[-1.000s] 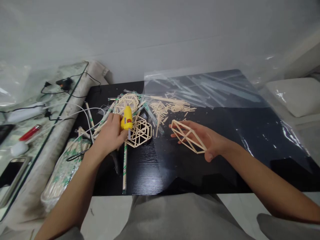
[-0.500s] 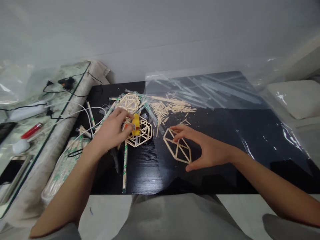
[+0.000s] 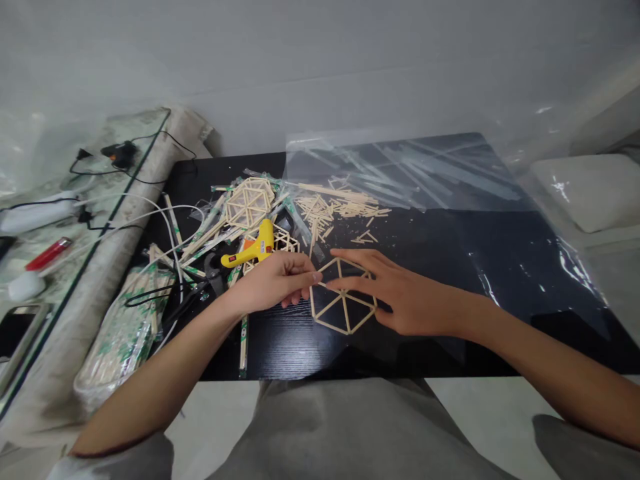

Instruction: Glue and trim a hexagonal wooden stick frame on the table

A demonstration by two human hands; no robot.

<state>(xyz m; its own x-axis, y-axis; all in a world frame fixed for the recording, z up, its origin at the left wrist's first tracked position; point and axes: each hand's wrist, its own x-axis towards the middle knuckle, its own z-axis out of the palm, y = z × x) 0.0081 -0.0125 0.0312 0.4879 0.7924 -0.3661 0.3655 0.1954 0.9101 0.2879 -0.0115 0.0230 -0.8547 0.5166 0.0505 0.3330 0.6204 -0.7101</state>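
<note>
A hexagonal frame of thin wooden sticks [image 3: 344,308], with spokes meeting at its centre, is held between my hands over the dark table. My left hand [image 3: 277,280] pinches its upper left corner between thumb and fingers. From the right, my right hand [image 3: 407,293] grips the same frame, its fingers reaching across the upper part and its thumb at the right edge. Behind my left hand lies a yellow glue gun [image 3: 263,243]. It rests on another stick frame [image 3: 286,239], which my hand partly hides.
More hexagonal stick frames [image 3: 249,205] are piled at the back left. A heap of loose short sticks [image 3: 345,207] lies behind my hands. Clear plastic sheeting [image 3: 450,173] covers the table's right side. Bagged sticks [image 3: 123,327], cables and a phone [image 3: 20,333] are on the left.
My left hand has let go of the yellow glue gun and moved right to pinch the hexagonal frame. The frame has turned to face me more, and my right fingers now stretch across it.
</note>
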